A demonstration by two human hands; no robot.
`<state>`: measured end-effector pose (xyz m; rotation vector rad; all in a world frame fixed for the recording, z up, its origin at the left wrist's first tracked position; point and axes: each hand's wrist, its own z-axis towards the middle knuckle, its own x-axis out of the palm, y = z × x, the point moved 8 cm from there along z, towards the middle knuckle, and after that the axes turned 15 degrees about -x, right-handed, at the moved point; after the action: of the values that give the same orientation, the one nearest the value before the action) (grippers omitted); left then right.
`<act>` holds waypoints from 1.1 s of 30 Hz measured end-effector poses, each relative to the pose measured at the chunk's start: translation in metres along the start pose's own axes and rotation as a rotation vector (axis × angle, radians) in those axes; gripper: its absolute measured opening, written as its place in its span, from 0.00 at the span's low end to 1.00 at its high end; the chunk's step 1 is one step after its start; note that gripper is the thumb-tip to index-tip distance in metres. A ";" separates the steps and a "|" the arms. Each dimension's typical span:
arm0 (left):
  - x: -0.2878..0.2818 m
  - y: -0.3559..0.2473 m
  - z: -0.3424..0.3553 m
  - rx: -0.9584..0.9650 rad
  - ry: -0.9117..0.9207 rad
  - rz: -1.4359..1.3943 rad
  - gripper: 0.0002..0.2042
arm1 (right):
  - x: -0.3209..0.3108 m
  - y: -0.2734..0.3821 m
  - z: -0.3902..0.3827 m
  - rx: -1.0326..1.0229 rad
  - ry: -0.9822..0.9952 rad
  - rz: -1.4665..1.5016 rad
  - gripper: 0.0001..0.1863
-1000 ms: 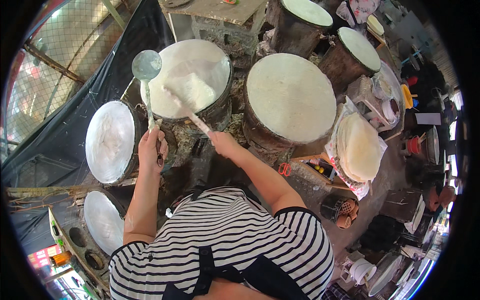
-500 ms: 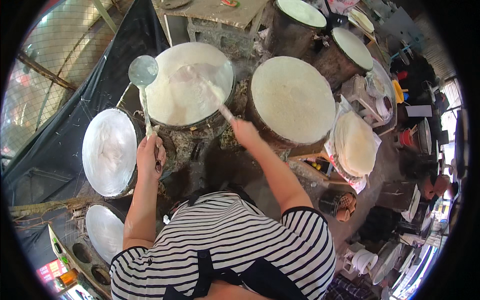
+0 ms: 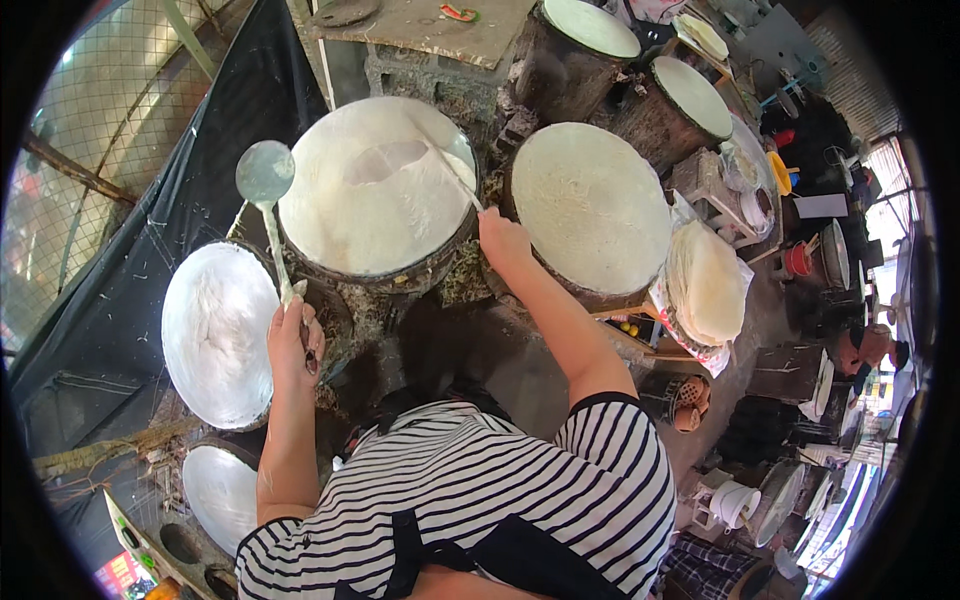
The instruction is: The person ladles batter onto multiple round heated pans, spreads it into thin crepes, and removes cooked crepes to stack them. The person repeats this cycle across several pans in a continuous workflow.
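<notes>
My left hand (image 3: 294, 345) is closed around the handle of a metal ladle (image 3: 266, 172), whose round bowl, smeared with whitish batter, points upward left of the large griddle. With my right hand (image 3: 505, 240) I grip a long thin handle of a spreader (image 3: 455, 178), which slants over the left-hand griddle (image 3: 340, 220). White batter covers that griddle, with a darker half-round patch near the handle's far end; I cannot make out the spreader's head there. Another batter-coated round griddle (image 3: 590, 210) stands to the right.
A silvery griddle (image 3: 218, 335) sits left of my left hand, a smaller one (image 3: 222, 495) nearer. Right, a stack of thin pale flatbreads (image 3: 706, 285) rests on a cloth-covered stand. Two more griddles (image 3: 692, 97) stand far right. A black sheet (image 3: 150, 225) hangs left; a concrete-block table (image 3: 430, 35) is beyond.
My right hand has shifted slightly up and right, and the spreader's handle has swung rightward over the batter. The ladle has moved a little left and down, still held upright.
</notes>
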<state>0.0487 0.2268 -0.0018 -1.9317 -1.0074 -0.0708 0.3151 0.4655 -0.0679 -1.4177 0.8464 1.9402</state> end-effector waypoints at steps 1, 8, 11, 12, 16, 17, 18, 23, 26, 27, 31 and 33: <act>-0.004 -0.002 0.000 0.017 -0.002 -0.014 0.08 | 0.006 -0.006 0.013 -0.007 -0.026 -0.002 0.13; -0.017 -0.007 0.006 0.015 -0.037 -0.028 0.06 | 0.002 -0.014 0.108 -0.044 0.049 0.007 0.12; -0.025 -0.008 0.006 0.011 -0.062 -0.029 0.06 | -0.029 0.016 0.052 -0.021 -0.042 0.064 0.21; -0.022 -0.007 0.008 0.007 -0.051 -0.027 0.07 | -0.026 0.006 0.053 0.032 -0.012 0.071 0.22; -0.007 0.001 0.013 -0.038 -0.025 0.002 0.07 | 0.011 0.009 0.049 0.096 0.092 0.120 0.25; -0.004 0.001 0.014 -0.048 -0.032 0.011 0.07 | 0.006 0.022 0.057 0.050 0.097 0.128 0.25; 0.000 0.002 0.016 -0.045 -0.022 0.007 0.07 | 0.000 0.032 0.055 0.020 0.138 0.140 0.26; 0.014 0.007 0.019 -0.075 0.048 0.017 0.08 | 0.001 0.025 0.019 0.195 0.066 0.168 0.27; 0.022 0.005 0.016 -0.081 0.055 0.021 0.08 | -0.005 0.041 0.022 0.081 0.059 0.146 0.27; 0.019 0.008 0.015 -0.091 0.052 0.030 0.08 | -0.005 0.035 0.013 0.148 0.055 0.151 0.27; 0.019 0.010 0.018 -0.092 0.059 0.029 0.08 | 0.001 0.030 -0.004 0.237 0.080 0.131 0.28; 0.024 0.010 0.019 -0.083 0.064 0.033 0.08 | 0.012 0.048 0.007 0.160 0.123 0.152 0.28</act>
<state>0.0651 0.2534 -0.0100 -2.0083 -0.9424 -0.1571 0.2715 0.4419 -0.0702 -1.4233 1.1701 1.8622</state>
